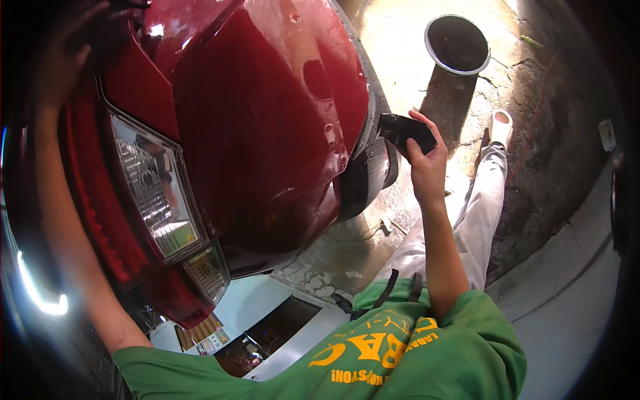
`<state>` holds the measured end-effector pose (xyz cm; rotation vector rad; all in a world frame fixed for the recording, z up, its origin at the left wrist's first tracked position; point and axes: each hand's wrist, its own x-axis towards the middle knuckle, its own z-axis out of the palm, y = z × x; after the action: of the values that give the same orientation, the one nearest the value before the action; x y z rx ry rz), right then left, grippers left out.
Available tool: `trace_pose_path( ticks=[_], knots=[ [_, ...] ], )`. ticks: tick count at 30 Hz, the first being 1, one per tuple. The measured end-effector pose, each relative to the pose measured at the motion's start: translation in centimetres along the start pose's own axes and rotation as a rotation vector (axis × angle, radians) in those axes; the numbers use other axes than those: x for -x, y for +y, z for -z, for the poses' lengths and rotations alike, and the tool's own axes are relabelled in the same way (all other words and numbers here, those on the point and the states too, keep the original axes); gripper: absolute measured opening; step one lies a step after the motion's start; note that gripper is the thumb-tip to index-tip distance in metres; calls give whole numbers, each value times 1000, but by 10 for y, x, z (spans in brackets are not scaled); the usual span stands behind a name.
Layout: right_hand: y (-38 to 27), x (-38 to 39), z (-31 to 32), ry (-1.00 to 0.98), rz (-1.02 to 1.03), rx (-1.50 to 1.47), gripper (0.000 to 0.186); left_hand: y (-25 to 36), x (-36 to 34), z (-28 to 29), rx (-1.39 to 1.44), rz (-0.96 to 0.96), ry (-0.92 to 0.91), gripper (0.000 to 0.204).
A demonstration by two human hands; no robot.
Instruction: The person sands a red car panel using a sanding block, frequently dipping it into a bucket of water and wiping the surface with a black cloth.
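Right hand [427, 163] was closed in a grip around a dark folded cloth or sponge pad [405, 130], pressed against the black lower trim [370, 177] at the edge of the glossy dark-red car body panel [267, 120]. Pad sat right at the panel's right edge, touching trim.

Left hand [63, 57] was up at top left, on the upper red bodywork near the dark edge; blurred and in shadow, so couldn't tell whether its grip was open or closed, or on anything.

Clear-and-red tail lamp cluster [157, 193] was below the left hand, between both arms.

Round black bucket with a pale rim [457, 45] stood on the wet cracked concrete floor [400, 53], well apart from the pad. Interior looked dark; contents not discernible.

Person's foot in a white shoe [500, 127] was near the bucket's shadow.
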<state>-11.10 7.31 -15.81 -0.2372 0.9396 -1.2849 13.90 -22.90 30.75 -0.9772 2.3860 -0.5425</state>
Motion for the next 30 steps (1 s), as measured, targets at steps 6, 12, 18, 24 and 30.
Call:
trace_pose_path(
  ticks=[6, 12, 18, 24, 30],
  knots=[
    [-25, -23, 53, 188, 60, 41, 46, 187, 17, -21, 181, -76, -373, 33],
    [-45, -44, 73, 215, 16, 28, 45, 323, 93, -53, 361, -174, -299, 3],
    [-78, -60, 75, 168, 1, 68, 45, 332, -2, -130, 207, -173, -327, 7],
    [-97, -92, 177, 273, 20, 235, 36, 181, -129, -168, 67, 13, -206, 14],
    [-103, -126, 199, 241, 222, 220, 29, 212, -108, -149, 31, 54, -122, 42]
  ],
)
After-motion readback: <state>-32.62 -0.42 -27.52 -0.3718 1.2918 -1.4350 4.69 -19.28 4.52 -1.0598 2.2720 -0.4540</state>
